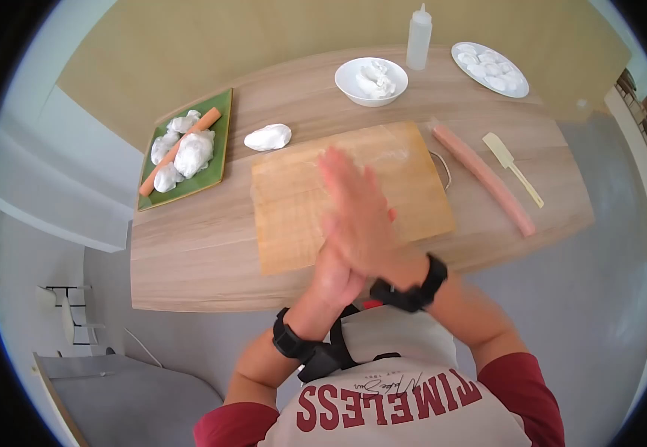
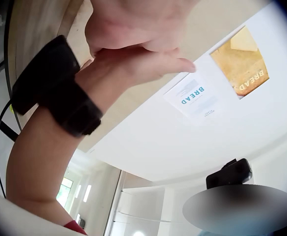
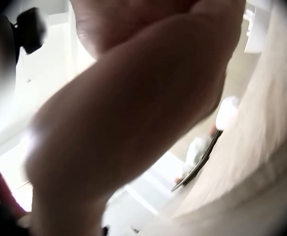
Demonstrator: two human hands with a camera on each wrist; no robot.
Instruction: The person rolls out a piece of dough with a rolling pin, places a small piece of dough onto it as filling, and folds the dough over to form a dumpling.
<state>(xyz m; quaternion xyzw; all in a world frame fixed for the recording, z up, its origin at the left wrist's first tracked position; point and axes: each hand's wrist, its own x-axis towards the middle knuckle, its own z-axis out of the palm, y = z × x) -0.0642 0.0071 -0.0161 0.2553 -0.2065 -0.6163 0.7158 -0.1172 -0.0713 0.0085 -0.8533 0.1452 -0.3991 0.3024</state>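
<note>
My right hand [image 1: 364, 216], blurred and with fingers straight, lies palm to palm across my left hand [image 1: 338, 276] over the near part of a wooden board [image 1: 290, 216]. In the left wrist view the right hand [image 2: 133, 24] covers much of the left hand [image 2: 138, 69], whose visible digit points out straight. No object shows in either hand, though the space between the palms is hidden. Beyond the board's far left corner sits a smooth white lump [image 1: 267, 137].
On the left a green tray [image 1: 221, 141] carries white plastic-wrapped lumps and an orange stick [image 1: 212, 118]. At the back stand a white bowl [image 1: 346, 80], a squeeze bottle [image 1: 419, 41] and a plate of white pieces [image 1: 521, 91]. A pink rod [image 1: 484, 179] and cream spatula [image 1: 513, 167] lie right.
</note>
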